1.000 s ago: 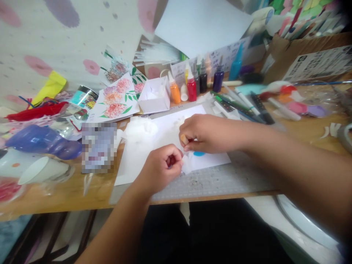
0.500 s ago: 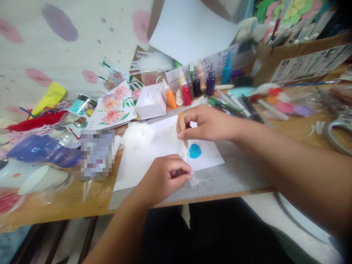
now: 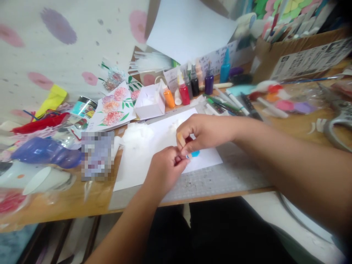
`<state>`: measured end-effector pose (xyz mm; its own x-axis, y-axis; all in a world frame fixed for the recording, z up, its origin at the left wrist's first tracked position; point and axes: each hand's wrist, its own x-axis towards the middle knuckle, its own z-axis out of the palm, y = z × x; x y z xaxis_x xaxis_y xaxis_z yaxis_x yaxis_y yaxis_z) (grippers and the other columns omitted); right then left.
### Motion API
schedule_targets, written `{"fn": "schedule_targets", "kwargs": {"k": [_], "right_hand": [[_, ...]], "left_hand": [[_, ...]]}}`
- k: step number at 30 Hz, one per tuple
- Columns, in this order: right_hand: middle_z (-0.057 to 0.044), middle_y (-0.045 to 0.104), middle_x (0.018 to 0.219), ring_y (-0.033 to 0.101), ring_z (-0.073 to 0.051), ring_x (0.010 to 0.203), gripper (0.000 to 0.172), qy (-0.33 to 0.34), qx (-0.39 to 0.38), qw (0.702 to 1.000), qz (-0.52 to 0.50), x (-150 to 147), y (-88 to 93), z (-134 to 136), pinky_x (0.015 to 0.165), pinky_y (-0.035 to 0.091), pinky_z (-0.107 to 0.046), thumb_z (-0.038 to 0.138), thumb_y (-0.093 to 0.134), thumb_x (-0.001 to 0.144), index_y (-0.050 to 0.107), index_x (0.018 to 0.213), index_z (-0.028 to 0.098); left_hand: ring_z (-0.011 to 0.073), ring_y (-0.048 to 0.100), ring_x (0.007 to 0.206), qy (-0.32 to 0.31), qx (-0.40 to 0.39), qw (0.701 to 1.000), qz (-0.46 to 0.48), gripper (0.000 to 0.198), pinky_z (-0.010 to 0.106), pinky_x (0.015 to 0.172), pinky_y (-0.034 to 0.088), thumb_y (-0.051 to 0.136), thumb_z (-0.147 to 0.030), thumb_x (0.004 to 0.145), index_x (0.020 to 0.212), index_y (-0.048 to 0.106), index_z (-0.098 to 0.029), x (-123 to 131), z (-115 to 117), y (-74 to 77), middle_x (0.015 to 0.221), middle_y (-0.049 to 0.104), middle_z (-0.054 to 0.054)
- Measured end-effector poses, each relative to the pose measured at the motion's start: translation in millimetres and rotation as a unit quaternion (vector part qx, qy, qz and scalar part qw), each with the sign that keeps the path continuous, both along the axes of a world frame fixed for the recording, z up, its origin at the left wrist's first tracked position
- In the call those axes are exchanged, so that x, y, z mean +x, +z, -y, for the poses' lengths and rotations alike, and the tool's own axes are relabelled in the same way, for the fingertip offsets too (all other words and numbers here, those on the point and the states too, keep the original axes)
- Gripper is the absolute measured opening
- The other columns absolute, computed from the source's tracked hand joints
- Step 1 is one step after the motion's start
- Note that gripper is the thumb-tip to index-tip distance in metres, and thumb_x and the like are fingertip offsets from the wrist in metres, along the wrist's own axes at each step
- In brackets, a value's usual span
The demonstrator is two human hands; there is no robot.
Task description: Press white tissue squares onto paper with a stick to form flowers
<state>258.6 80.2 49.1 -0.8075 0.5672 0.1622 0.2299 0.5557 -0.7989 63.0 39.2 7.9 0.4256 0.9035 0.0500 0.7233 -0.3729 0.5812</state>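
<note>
My right hand (image 3: 205,132) is closed in a pinch on a short tan stick (image 3: 181,139), held over a white sheet of paper (image 3: 159,145) on a grey cutting mat (image 3: 220,178). A blue paint blob (image 3: 195,153) on the sheet peeks out under my right fingers. My left hand (image 3: 165,169) is closed just below, its fingertips touching the right hand's fingertips; what it pinches is hidden. Crumpled white tissue (image 3: 136,132) lies on the sheet's left part.
A row of small paint bottles (image 3: 189,87) stands behind the sheet beside a white paper box (image 3: 150,101). Flower paintings (image 3: 115,104) lie at left, markers (image 3: 233,101) and scissors (image 3: 339,119) at right. A purple object (image 3: 45,152) and cups (image 3: 41,179) crowd the left edge.
My left hand rose from the mat's front edge to meet the right hand. My right hand lowered the stick and now covers most of the blue blob.
</note>
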Motion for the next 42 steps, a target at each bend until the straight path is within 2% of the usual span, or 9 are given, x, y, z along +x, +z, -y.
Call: {"fn": "schedule_targets", "kwargs": {"k": [7, 13, 19, 22, 29, 36, 42], "right_hand": [[0.003, 0.065, 0.067, 0.055, -0.008, 0.063, 0.008, -0.042, 0.014, 0.998, -0.054, 5.6, 4.7, -0.7, 0.059, 0.040, -0.021, 0.018, 0.064, 0.078, 0.064, 0.070, 0.014], [-0.001, 0.068, 0.073, 0.058, -0.009, 0.065, 0.010, 0.016, -0.012, 1.000, 0.013, 2.5, -1.5, -2.1, 0.060, 0.042, -0.021, 0.023, 0.065, 0.079, 0.071, 0.079, 0.014], [-0.003, 0.069, 0.074, 0.058, -0.010, 0.065, 0.016, 0.014, 0.004, 0.999, 0.028, -1.7, -3.7, -2.2, 0.059, 0.041, -0.021, 0.028, 0.065, 0.081, 0.073, 0.080, 0.013], [-0.002, 0.069, 0.074, 0.058, -0.009, 0.064, 0.012, 0.011, 0.015, 0.999, 0.033, -1.2, -3.6, -2.5, 0.059, 0.041, -0.021, 0.023, 0.065, 0.080, 0.073, 0.080, 0.014], [-0.001, 0.068, 0.077, 0.057, -0.009, 0.066, 0.008, -0.007, 0.051, 0.996, 0.070, -3.2, -1.5, -0.3, 0.061, 0.040, -0.021, 0.011, 0.063, 0.078, 0.070, 0.079, 0.015], [0.001, 0.056, 0.069, 0.048, -0.009, 0.065, 0.019, 0.014, 0.150, 0.977, 0.151, -20.1, 10.7, 14.0, 0.060, 0.033, -0.023, 0.000, 0.055, 0.076, 0.058, 0.063, 0.014], [0.000, 0.053, 0.069, 0.044, -0.011, 0.066, 0.022, 0.022, 0.203, 0.960, 0.189, -26.5, 10.6, 19.1, 0.061, 0.031, -0.024, -0.001, 0.054, 0.075, 0.049, 0.060, 0.015]], "left_hand": [[0.0134, 0.058, 0.061, -0.015, -0.008, 1.000, 0.002, 0.010, 0.027, 0.059, 0.044, 0.064, -0.026, 0.080, 0.073, 0.060, -0.019, -1.8, -5.5, -0.9, 0.066, 0.063, -0.002], [0.0135, 0.057, 0.061, -0.011, -0.034, 0.999, 0.009, 0.008, 0.026, 0.058, 0.042, 0.066, -0.027, 0.079, 0.074, 0.064, -0.020, -4.9, -7.9, -0.1, 0.065, 0.063, -0.003], [0.0132, 0.056, 0.061, -0.011, -0.049, 0.998, 0.022, 0.009, 0.026, 0.058, 0.041, 0.067, -0.027, 0.078, 0.075, 0.064, -0.020, -5.8, -9.2, 0.4, 0.065, 0.063, -0.003], [0.0129, 0.056, 0.060, -0.008, -0.049, 0.999, 0.021, 0.009, 0.026, 0.058, 0.041, 0.068, -0.027, 0.078, 0.074, 0.064, -0.019, -5.0, -8.9, 0.2, 0.065, 0.063, -0.003], [0.0112, 0.053, 0.058, -0.012, -0.019, 0.999, 0.023, 0.007, 0.024, 0.055, 0.041, 0.066, -0.026, 0.079, 0.078, 0.063, -0.019, -6.7, -5.4, -1.9, 0.064, 0.059, -0.004], [0.0095, 0.050, 0.056, -0.012, 0.053, 0.999, 0.000, 0.024, 0.022, 0.054, 0.039, 0.064, -0.022, 0.077, 0.060, 0.047, -0.018, -8.2, -3.7, -4.9, 0.062, 0.053, -0.004], [0.0098, 0.048, 0.054, -0.004, 0.074, 0.997, 0.010, 0.026, 0.022, 0.052, 0.038, 0.061, -0.022, 0.075, 0.058, 0.042, -0.019, -5.8, -2.3, -2.9, 0.059, 0.052, -0.005]]}}
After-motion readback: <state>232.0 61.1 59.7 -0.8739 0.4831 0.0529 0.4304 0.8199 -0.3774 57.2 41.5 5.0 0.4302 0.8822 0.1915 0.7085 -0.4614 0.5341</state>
